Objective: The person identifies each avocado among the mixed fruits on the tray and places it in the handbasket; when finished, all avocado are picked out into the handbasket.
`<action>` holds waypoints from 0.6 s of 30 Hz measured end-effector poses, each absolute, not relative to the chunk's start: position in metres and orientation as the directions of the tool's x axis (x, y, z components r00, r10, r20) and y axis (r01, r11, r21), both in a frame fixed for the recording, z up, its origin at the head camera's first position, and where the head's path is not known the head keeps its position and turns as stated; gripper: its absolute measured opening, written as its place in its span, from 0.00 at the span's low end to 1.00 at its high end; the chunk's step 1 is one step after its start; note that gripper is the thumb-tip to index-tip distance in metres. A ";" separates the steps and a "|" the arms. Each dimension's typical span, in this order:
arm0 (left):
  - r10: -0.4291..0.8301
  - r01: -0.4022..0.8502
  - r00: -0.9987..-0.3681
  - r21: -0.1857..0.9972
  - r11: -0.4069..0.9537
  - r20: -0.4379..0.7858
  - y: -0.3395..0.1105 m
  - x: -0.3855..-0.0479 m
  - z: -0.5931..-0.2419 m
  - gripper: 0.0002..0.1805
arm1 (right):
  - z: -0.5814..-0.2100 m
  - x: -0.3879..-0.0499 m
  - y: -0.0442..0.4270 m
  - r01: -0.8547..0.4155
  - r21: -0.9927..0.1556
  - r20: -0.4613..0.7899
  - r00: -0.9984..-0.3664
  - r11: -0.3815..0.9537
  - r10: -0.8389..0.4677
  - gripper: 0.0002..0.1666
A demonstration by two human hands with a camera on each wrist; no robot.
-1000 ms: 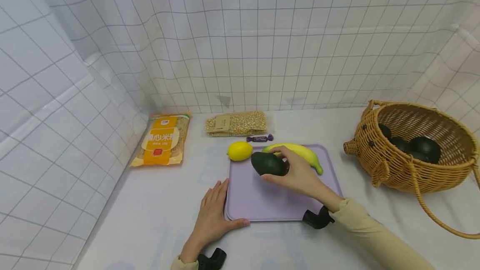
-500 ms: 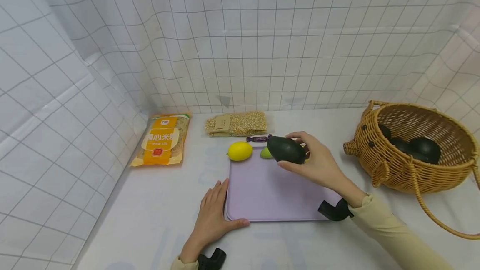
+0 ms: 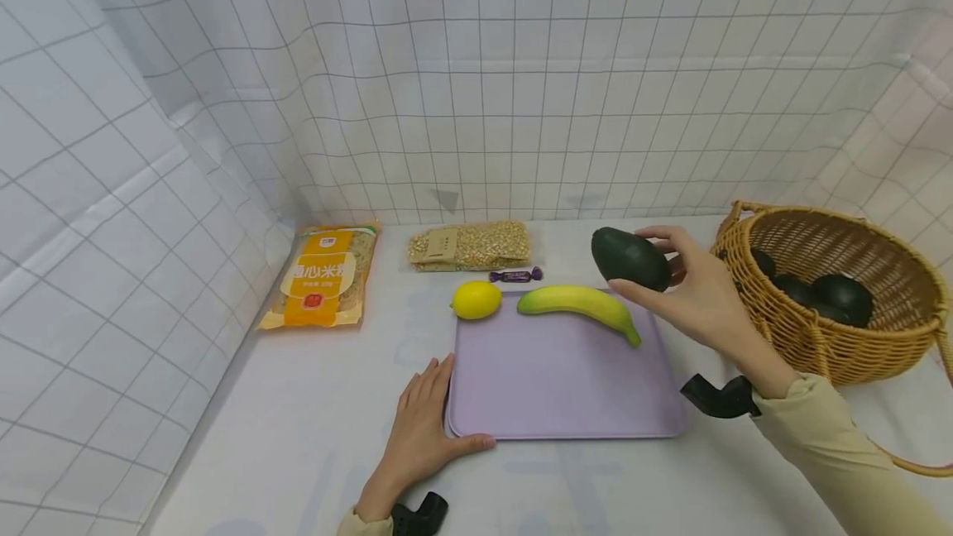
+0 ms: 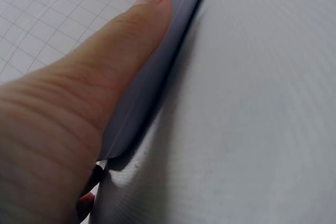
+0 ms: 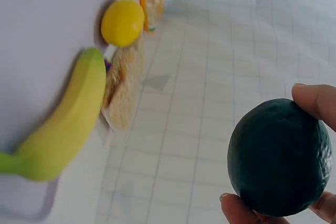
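Observation:
A dark green avocado (image 3: pixel 629 259) is held up in my right hand (image 3: pixel 703 296), between thumb and fingers, above the tray's back right corner. In the right wrist view the avocado (image 5: pixel 278 156) shows large, with fingertips at its edges. My left hand (image 3: pixel 420 428) rests at the front left corner of the lilac tray (image 3: pixel 558 395), fingers straight along its left side and thumb along the front edge. A lemon (image 3: pixel 476 300) lies at the tray's back left corner, and a yellow-green banana (image 3: pixel 581 303) lies along its back part.
A wicker basket (image 3: pixel 804 346) with several dark avocados inside stands on the right, partly behind my right wrist. Behind the tray lie a purple wrapped candy (image 3: pixel 516 275) and a bag of corn kernels (image 3: pixel 469 246). An orange food packet (image 3: pixel 320 277) lies at the left.
My right hand has carried the avocado up and to the right, away from over the tray's middle towards the basket, uncovering the banana. The left hand has stayed in place.

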State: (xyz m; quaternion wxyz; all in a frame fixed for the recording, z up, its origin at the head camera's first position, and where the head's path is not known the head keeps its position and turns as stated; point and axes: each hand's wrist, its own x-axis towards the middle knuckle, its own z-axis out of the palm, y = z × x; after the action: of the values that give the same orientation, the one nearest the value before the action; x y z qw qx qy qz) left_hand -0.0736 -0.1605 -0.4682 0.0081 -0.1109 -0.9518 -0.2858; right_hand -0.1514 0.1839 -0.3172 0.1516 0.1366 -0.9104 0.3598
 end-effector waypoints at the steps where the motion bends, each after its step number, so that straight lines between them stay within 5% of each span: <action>1: 0.206 0.215 -0.975 0.543 0.812 0.078 -0.160 -0.074 -0.468 0.67 | -0.315 -0.152 0.189 -0.345 -0.614 0.375 -0.919 0.710 -0.121 0.41; 18: 0.205 0.205 -0.977 0.546 0.812 0.063 -0.160 -0.074 -0.467 0.67 | -0.286 -0.157 0.278 -0.057 -0.639 0.269 -0.951 0.767 0.153 0.44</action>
State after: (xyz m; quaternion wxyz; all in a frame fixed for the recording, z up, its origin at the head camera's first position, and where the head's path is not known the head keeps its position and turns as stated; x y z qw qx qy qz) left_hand -0.0738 -0.1598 -0.4674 0.0005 -0.1076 -0.9519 -0.2868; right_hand -0.1574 0.2783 -0.2863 0.1547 -0.0260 -0.9271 0.3403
